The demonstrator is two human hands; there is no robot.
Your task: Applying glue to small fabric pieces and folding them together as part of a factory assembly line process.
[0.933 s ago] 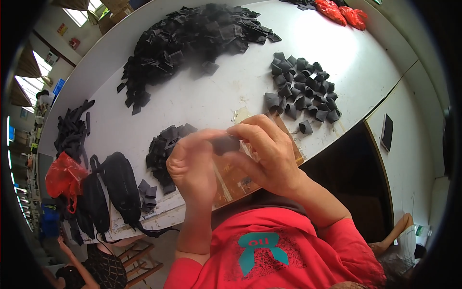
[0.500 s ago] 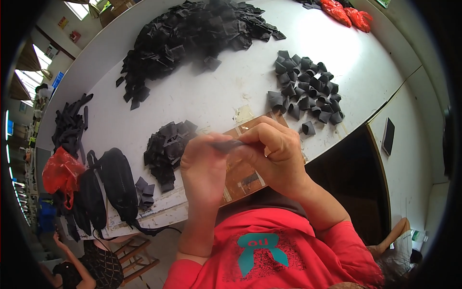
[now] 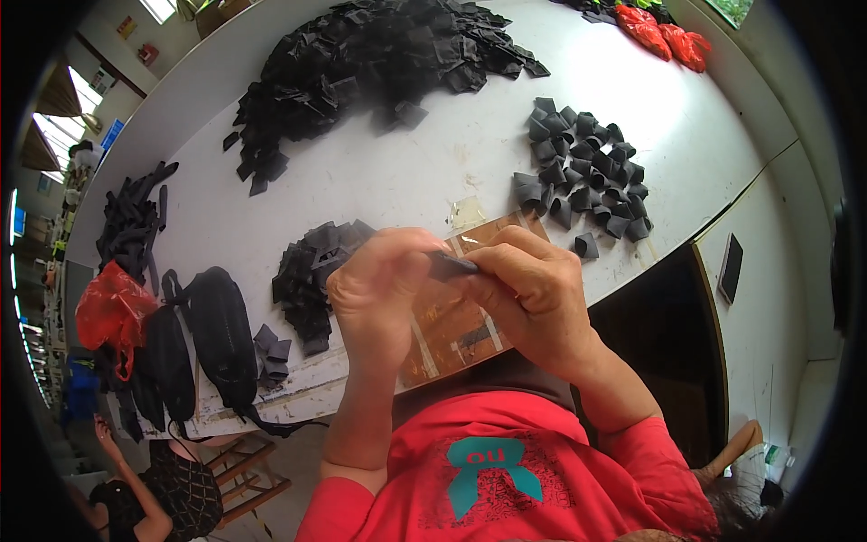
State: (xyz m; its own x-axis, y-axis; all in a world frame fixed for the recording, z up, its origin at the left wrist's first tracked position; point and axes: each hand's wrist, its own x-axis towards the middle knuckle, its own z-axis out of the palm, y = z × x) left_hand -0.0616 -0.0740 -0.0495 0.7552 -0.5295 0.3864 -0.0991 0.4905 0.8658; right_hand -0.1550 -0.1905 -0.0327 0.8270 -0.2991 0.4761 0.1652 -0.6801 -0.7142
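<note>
A small dark grey fabric piece (image 3: 449,265) is pinched between my two hands above a brown board (image 3: 432,354) marked with strips of tape. My left hand (image 3: 384,285) is closed at one end of the piece, its fingertips partly hidden and slightly blurred. At the other end, the thumb and fingers of my right hand (image 3: 533,294) are pressed together on the fabric. Just beyond my left hand lies a small pile of black fabric pieces (image 3: 312,285). To the right, several looped grey fabric pieces (image 3: 591,172) are spread over the white table (image 3: 397,185).
At the back lies a large heap of black fabric squares (image 3: 361,68). Dark strips (image 3: 135,221), a red plastic bag (image 3: 113,312) and a black bag (image 3: 219,330) sit on the left. Red bundles (image 3: 664,41) lie far right. A co-worker (image 3: 144,488) is beside a wooden stool (image 3: 244,474).
Both hands have shifted slightly right, and the left hand has turned so that more of the fabric piece shows. The piece stays held between them. The whole view has shifted slightly.
</note>
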